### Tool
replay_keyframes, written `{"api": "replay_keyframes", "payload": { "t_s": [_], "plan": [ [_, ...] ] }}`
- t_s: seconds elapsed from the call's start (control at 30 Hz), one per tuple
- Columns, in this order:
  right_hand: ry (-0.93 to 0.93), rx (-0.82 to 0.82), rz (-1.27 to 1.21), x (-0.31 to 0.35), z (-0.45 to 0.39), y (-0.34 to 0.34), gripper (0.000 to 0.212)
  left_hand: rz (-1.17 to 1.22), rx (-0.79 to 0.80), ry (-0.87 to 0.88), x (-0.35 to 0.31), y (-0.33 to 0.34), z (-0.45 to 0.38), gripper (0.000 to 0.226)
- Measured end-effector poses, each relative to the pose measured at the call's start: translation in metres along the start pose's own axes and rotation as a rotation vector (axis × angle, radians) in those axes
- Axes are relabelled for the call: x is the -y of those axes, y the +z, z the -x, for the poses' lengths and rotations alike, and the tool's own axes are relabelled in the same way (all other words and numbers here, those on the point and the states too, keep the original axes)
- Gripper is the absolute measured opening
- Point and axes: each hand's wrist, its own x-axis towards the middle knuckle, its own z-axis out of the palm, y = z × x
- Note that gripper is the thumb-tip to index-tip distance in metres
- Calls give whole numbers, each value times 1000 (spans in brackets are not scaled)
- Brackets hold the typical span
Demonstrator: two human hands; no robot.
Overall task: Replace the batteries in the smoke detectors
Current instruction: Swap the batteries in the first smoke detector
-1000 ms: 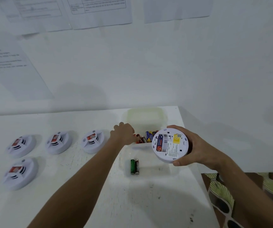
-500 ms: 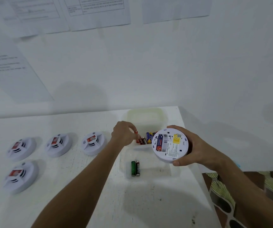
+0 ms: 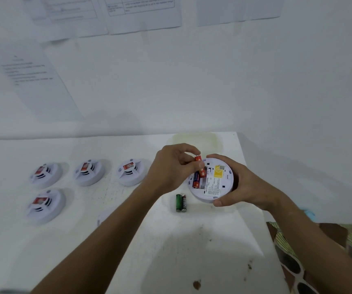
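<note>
wall: white, with printed paper sheets taped along the top and one more sheet lower at the left.
table: white table, scuffed and stained, running to the wall; patterned floor shows past its right edge.
detectors at left: four white smoke detectors lie face up with red labels; a back row of three, and a fourth in front of the leftmost one.
small white part: just the edge of a white piece shows on the table beside the left forearm; what it is cannot be told.
left hand: left hand is raised over the table, its fingers curled and pinching a red battery, which is tilted with its lower end at the open battery bay.
old cells: a green battery and a dark battery lie side by side, touching, on the table just below the held detector.
held detector: a smoke detector is held above the table, back side toward the camera, showing a yellow sticker and printed text; one blue and red battery already sits in the bay.
container: a pale translucent tub stands near the wall behind both hands, mostly hidden.
right hand: right hand grips the held detector round its rim, fingers over the top edge and thumb under the bottom edge.
</note>
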Motion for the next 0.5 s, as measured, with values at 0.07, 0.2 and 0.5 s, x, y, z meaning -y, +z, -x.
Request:
{"api": "replay_keyframes", "payload": {
  "t_s": [0.07,0.2,0.5],
  "plan": [
    [0,23,3,0,-3,8,91,-98,7,-11,4,-4,7,21],
    [-1,55,11,1,-12,23,91,-321,44,18,11,-15,23,31],
    [3,194,15,13,-38,57,94,-140,243,-78,41,-65,68,83]
  ]
}}
